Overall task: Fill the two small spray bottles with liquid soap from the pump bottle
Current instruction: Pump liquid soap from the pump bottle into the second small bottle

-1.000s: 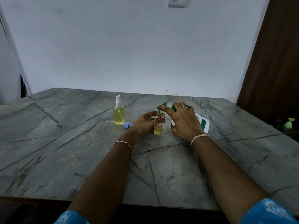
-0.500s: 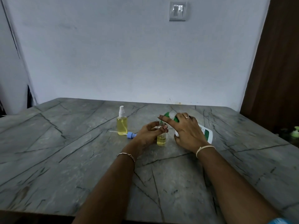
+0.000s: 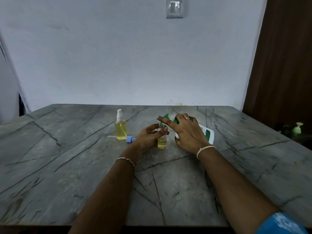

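Observation:
An uncapped small spray bottle (image 3: 162, 142), partly full of yellow soap, stands upright mid-table; my left hand (image 3: 148, 137) grips its upper part. My right hand (image 3: 188, 132) grips the white pump bottle (image 3: 208, 135), tilted over with its green pump head (image 3: 167, 116) above the small bottle's open neck. My index finger stretches along the pump head. A second small spray bottle (image 3: 120, 128), full of yellow soap and closed with a white sprayer, stands to the left. A blue sprayer cap (image 3: 130, 139) with its white dip tube lies beside it on the table.
The grey marble table (image 3: 67, 166) runs to a white wall at the back. A brown door or panel (image 3: 283, 65) stands at the right. A small green pump dispenser (image 3: 298, 128) sits beyond the table's right edge. A wall switch (image 3: 174, 7) is above.
The camera has tilted upward, showing more wall. My hands and the bottles keep nearly the same hold; the pump head stays over the small bottle's neck.

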Motion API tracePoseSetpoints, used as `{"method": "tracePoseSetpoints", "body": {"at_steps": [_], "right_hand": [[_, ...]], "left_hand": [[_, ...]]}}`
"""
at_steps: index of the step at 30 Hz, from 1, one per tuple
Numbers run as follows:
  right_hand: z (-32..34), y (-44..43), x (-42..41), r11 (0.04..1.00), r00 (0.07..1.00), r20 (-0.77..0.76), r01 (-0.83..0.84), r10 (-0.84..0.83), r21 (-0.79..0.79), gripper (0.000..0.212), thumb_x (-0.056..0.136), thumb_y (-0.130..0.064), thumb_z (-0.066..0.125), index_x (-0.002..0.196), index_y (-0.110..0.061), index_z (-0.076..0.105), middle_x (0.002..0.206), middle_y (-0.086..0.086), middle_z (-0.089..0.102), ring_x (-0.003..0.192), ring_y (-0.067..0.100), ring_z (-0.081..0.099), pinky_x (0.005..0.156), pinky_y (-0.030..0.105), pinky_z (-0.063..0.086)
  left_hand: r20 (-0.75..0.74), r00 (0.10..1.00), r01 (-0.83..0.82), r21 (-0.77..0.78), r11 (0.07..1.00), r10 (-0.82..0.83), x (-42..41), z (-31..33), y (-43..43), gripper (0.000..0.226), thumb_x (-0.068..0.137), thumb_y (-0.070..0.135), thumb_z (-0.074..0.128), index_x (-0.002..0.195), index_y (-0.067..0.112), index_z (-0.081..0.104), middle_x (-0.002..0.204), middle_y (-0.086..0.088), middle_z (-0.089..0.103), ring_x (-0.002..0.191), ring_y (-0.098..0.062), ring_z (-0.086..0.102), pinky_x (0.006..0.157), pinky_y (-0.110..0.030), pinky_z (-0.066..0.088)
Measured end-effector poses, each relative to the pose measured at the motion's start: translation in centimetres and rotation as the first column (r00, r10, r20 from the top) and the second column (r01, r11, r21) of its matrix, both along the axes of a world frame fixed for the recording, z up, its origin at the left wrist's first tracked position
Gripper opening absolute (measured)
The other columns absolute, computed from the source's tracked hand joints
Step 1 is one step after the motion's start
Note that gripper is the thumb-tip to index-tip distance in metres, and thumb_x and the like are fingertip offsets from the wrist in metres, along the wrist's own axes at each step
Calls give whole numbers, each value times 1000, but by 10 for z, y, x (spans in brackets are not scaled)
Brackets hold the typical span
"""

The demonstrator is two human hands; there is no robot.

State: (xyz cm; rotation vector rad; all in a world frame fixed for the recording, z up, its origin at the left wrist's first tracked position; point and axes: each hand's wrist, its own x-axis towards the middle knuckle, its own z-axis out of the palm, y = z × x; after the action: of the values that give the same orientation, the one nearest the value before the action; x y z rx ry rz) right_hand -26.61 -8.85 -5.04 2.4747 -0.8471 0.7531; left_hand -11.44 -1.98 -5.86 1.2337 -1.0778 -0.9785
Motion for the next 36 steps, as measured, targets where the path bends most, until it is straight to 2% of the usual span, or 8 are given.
{"method": "tracePoseSetpoints", "body": {"at_steps": [9, 12, 17, 23, 27, 31, 34, 36], "right_hand": [[2, 2, 1, 995, 995, 95, -48, 39, 93, 67, 75, -17, 63, 134, -36, 37, 108, 4, 55, 109, 28, 49, 89, 43, 40], [4, 3, -1, 995, 997, 74, -37, 31, 89, 71, 76, -19, 64, 137, -37, 34, 111, 5, 54, 111, 28, 48, 91, 43, 40], [3, 2, -5, 999, 999, 33, -29, 28, 37, 87, 76, -18, 63, 144, -45, 17, 106, 8, 53, 107, 29, 48, 85, 43, 43], [4, 3, -2, 990, 995, 84, -60, 49, 131, 72, 77, -20, 61, 138, -41, 28, 109, 4, 54, 111, 27, 48, 91, 43, 43], [4, 4, 0, 986, 993, 104, -62, 47, 152, 66, 76, -21, 63, 133, -37, 34, 114, 3, 55, 113, 26, 48, 94, 43, 42], [3, 3, 0, 988, 994, 92, -66, 54, 140, 71, 76, -20, 61, 137, -39, 32, 109, 3, 55, 110, 27, 48, 91, 42, 43], [3, 1, -3, 987, 995, 76, -72, 62, 142, 79, 75, -18, 59, 142, -44, 25, 102, 3, 54, 105, 27, 49, 86, 41, 44], [3, 1, -5, 983, 994, 82, -78, 65, 167, 79, 75, -18, 58, 141, -45, 24, 100, 3, 54, 105, 27, 49, 86, 41, 44]], "left_hand": [[62, 998, -5, -1, 1000, 5, -1, -1, 1, 41, 87, 24, 66, 125, 11, 57, 115, -13, 68, 104, -23, 64, 86, -40, 56], [55, 998, -3, -10, 1000, 4, -2, -1, 1, 44, 86, 26, 67, 125, 10, 57, 113, -13, 69, 100, -22, 65, 91, -45, 54], [40, 999, -18, -20, 1000, 19, -4, -2, 0, 38, 87, 24, 66, 121, 9, 59, 112, -16, 68, 96, -22, 64, 91, -46, 54], [67, 997, -36, -18, 999, 37, -2, -3, -2, 44, 86, 27, 68, 125, 11, 57, 111, -14, 70, 102, -24, 66, 93, -46, 53], [76, 997, -10, -15, 1000, 11, -2, 0, 0, 33, 87, 25, 66, 118, 15, 57, 111, -12, 69, 98, -20, 66, 90, -39, 55], [61, 998, 2, -25, 1000, 0, -2, -1, 3, 34, 88, 25, 66, 119, 13, 59, 111, -14, 69, 97, -21, 66, 86, -38, 56], [33, 999, 13, -26, 1000, -12, 0, -2, 2, 16, 88, 25, 66, 103, 20, 61, 109, -14, 70, 95, -21, 66, 85, -38, 56], [40, 999, 20, -25, 999, -19, -1, -2, 1, 14, 87, 26, 67, 100, 23, 61, 108, -13, 70, 98, -23, 66, 89, -40, 55]]}}
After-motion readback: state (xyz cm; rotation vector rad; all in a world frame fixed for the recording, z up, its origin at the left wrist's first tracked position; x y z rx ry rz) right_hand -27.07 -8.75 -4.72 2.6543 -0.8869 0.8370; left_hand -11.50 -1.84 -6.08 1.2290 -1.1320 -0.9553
